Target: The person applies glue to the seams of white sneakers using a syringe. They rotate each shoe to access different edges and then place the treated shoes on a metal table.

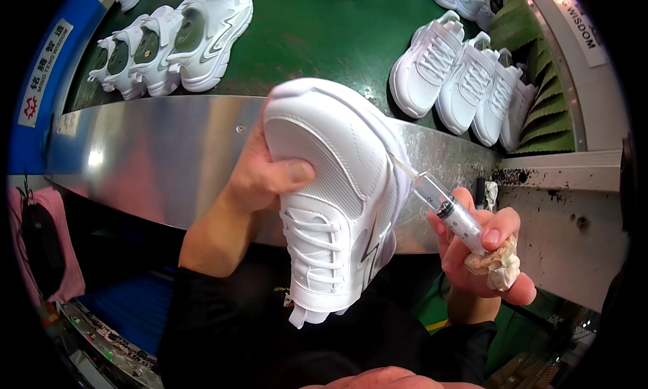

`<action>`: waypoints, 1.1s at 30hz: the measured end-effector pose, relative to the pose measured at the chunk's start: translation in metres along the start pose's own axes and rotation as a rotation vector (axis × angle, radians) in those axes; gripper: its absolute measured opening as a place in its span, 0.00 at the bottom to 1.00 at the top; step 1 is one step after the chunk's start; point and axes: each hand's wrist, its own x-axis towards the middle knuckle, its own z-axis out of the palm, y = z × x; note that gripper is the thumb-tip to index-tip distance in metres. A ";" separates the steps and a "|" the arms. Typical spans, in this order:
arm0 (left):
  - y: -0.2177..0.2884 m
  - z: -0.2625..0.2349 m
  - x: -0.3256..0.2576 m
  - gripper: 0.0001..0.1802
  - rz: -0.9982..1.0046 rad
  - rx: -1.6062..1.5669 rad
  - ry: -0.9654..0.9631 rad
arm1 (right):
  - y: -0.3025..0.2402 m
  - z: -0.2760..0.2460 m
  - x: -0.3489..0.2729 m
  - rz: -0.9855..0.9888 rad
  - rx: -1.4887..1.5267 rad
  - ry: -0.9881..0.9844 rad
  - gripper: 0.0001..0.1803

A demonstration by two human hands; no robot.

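Observation:
My left hand (260, 176) is closed around the toe end of a white lace-up sneaker (337, 142), its thumb pressed on the upper. The toe points away from me and the heel hangs toward me, with the sole edge turned to the right. In my right hand (479, 247) is a clear syringe (449, 213) with a dark plunger tip. Its thin tip meets the seam between the sneaker's sole and upper, or lies very close to it. A crumpled whitish wad (498, 264) is wrapped about the syringe's rear end, among my fingers.
A green conveyor belt (314, 44) lies ahead, edged by a metal ledge (155, 159). White sneakers (209, 41) stand in a row at left, and more sneakers (432, 65) at right beside green pleated material (547, 112). A pink cloth (64, 240) hangs at the far left.

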 end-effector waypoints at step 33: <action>-0.008 -0.027 0.013 0.29 -0.106 -0.224 0.070 | 0.059 -0.030 -0.049 -0.142 0.037 0.015 0.41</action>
